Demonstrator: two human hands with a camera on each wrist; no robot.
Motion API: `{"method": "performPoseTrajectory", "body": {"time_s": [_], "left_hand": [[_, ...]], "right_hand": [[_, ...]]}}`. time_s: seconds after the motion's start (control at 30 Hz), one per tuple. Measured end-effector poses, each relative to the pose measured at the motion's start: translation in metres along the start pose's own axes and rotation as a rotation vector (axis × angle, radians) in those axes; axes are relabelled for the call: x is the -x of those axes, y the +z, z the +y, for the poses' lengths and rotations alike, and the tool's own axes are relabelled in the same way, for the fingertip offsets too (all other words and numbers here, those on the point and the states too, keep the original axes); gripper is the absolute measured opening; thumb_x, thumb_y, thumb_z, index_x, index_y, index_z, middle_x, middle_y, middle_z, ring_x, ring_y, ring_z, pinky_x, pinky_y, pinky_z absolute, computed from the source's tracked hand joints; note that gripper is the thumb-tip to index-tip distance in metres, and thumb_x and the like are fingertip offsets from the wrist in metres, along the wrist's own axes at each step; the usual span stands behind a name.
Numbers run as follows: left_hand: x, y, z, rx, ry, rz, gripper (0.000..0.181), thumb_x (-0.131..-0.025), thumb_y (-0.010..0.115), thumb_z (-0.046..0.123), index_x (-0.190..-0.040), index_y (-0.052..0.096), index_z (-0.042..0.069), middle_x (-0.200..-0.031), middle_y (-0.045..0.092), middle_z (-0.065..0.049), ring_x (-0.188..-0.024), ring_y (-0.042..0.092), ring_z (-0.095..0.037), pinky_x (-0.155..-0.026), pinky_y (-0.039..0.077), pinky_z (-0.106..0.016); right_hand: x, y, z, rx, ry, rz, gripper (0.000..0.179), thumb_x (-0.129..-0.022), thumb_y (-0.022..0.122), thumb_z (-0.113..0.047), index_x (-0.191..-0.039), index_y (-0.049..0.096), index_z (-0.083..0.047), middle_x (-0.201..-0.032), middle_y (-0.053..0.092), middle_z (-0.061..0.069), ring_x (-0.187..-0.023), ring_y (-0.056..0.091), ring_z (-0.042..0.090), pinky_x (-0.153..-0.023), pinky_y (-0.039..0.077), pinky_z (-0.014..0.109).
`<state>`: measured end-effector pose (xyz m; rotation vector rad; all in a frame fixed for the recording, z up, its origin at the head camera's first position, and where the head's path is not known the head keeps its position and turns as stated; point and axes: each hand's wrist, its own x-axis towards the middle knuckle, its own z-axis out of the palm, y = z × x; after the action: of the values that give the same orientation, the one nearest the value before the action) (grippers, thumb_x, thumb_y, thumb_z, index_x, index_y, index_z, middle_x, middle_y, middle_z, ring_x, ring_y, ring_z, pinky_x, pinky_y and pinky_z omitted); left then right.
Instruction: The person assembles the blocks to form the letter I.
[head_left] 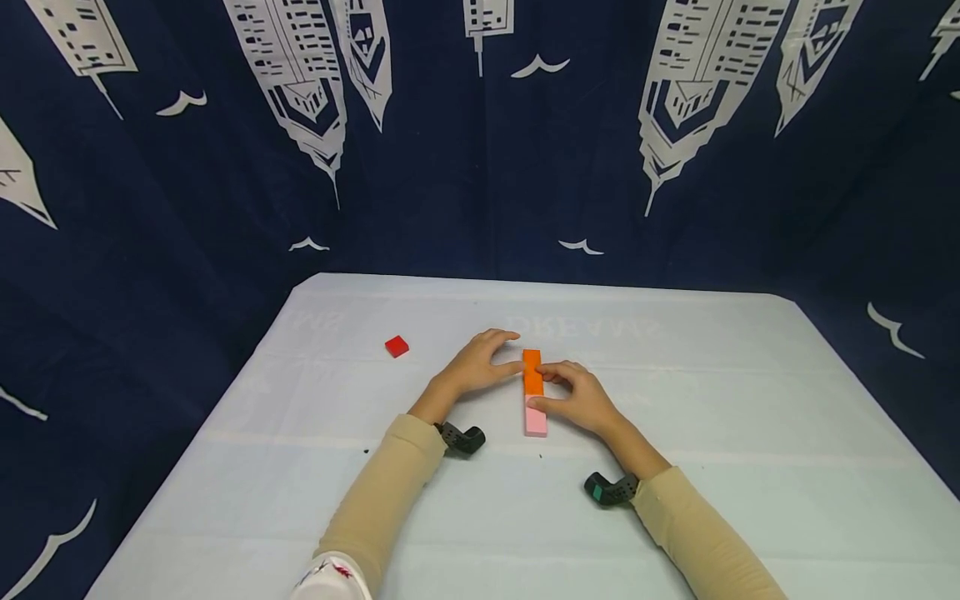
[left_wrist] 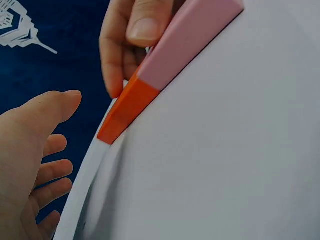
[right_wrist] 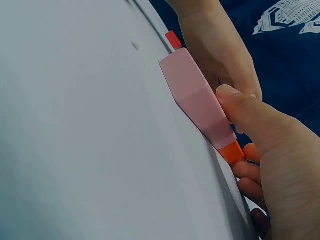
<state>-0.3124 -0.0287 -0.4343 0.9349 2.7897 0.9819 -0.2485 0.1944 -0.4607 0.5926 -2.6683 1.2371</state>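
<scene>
An orange block section (head_left: 532, 382) and a pink block section (head_left: 536, 423) lie end to end in a straight row on the white table, the pink nearer the person. From the right, my right hand (head_left: 585, 404) touches the row. Its thumb rests along the pink part's edge, while the bent fingertips meet the orange part's side; thumb and fingers do not close around it. To the left, my left hand (head_left: 476, 364) is spread, its thumb tip close beside the orange part and nothing in its grasp. A red block (head_left: 397, 347) lies apart, beyond the left hand.
The white-covered table (head_left: 712, 400) has angled far corners. Behind it hangs a dark blue cloth (head_left: 480, 167) printed with white buildings and birds. Black wrist devices sit on the left wrist (head_left: 461, 439) and right wrist (head_left: 611, 490). A white round object (head_left: 332, 581) shows at the bottom edge.
</scene>
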Motion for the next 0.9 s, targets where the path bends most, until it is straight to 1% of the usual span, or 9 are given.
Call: {"method": "performPoseTrajectory", "body": {"time_s": [0.17, 0.47, 0.6, 0.9], "left_hand": [[0.001, -0.010, -0.006, -0.015, -0.034, 0.024, 0.060, -0.092, 0.065, 0.044, -0.143, 0.049, 0.016, -0.145, 0.047, -0.006, -0.133, 0.041, -0.024, -0.111, 0.033, -0.042], [0.006, -0.025, -0.014, -0.018, -0.056, 0.054, 0.061, -0.092, 0.065, 0.043, -0.143, 0.049, 0.014, -0.146, 0.045, -0.008, -0.134, 0.041, -0.027, -0.111, 0.033, -0.046], [0.008, -0.031, -0.018, -0.023, -0.073, 0.058, 0.061, -0.092, 0.064, 0.044, -0.144, 0.048, 0.016, -0.148, 0.044, -0.008, -0.135, 0.039, -0.027, -0.111, 0.032, -0.046], [0.013, -0.040, -0.025, -0.021, -0.098, 0.074, 0.061, -0.093, 0.063, 0.042, -0.145, 0.047, 0.014, -0.149, 0.042, -0.010, -0.136, 0.038, -0.029, -0.111, 0.031, -0.048]], "right_hand": [[0.000, 0.000, 0.000, 0.002, 0.013, -0.005, 0.059, -0.076, 0.085, -0.033, -0.124, 0.065, -0.005, -0.111, 0.065, 0.006, -0.103, 0.057, 0.022, -0.094, 0.047, 0.043], [0.000, 0.000, 0.001, -0.002, 0.014, -0.007, 0.059, -0.076, 0.085, -0.033, -0.124, 0.065, -0.005, -0.114, 0.064, 0.007, -0.104, 0.057, 0.023, -0.095, 0.047, 0.043], [-0.001, 0.000, 0.000, -0.003, 0.027, -0.009, 0.060, -0.076, 0.085, -0.034, -0.125, 0.065, -0.005, -0.113, 0.064, 0.006, -0.105, 0.057, 0.023, -0.095, 0.047, 0.043], [0.000, 0.000, -0.001, -0.014, 0.035, -0.012, 0.060, -0.075, 0.085, -0.034, -0.124, 0.065, -0.006, -0.113, 0.064, 0.006, -0.105, 0.056, 0.022, -0.095, 0.046, 0.043]]}}
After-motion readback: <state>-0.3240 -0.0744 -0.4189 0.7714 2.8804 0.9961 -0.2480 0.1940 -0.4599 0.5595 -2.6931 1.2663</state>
